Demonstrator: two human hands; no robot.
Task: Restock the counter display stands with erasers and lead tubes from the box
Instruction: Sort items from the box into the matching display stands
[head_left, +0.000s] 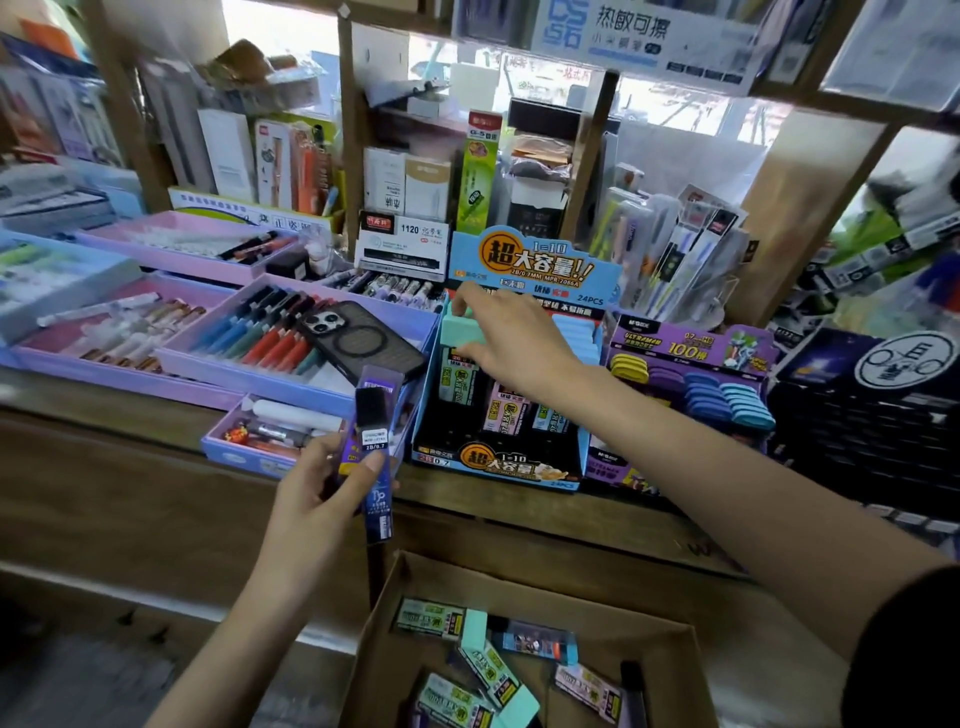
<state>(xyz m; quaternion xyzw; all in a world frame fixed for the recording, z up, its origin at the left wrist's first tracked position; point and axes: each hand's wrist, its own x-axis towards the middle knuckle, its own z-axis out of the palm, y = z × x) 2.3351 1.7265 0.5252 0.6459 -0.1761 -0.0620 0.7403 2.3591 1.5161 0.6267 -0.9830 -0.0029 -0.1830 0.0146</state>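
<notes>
Midway: pinching mint-capped lead tube (462, 330) in right fingers (480, 301), purple lead tube (373, 415) in left fingers (363, 475); more in box (571, 603) below.

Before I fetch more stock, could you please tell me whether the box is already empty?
No, several tubes lie loose in the box.

At 6 o'clock: box (545, 584), lead tubes (431, 618) inside. Tube stand (493, 465) at box's 12; eraser stand (685, 345) at its 3, phone (361, 340) on tray (234, 376) at 9.
</notes>
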